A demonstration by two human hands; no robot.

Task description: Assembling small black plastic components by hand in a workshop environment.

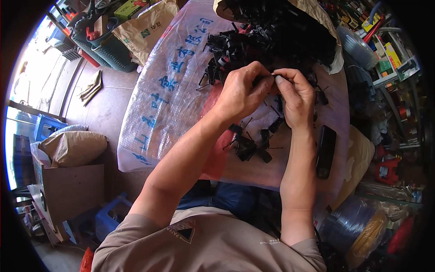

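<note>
My left hand (242, 90) and my right hand (295, 97) meet above the covered table, fingertips almost touching. The left one is closed on a small black part, mostly hidden by its fingers. Thumb and forefinger of the right pinch at the end of the same spot; what lies between them is too small to make out. Below the hands lies a loose cluster of black plastic parts (245, 148) with thin rods sticking out. Beyond them a large heap of similar black parts (276, 38) spills from an opened paper sack (334, 59).
A white woven plastic sheet (149, 118) with blue writing covers the table. A black phone (326, 152) lies right of my right forearm. Brown paper bags (147, 34), a stuffed sack (74, 147) and a blue stool (111, 213) stand leftward; crowded shelves (398, 72) line the right.
</note>
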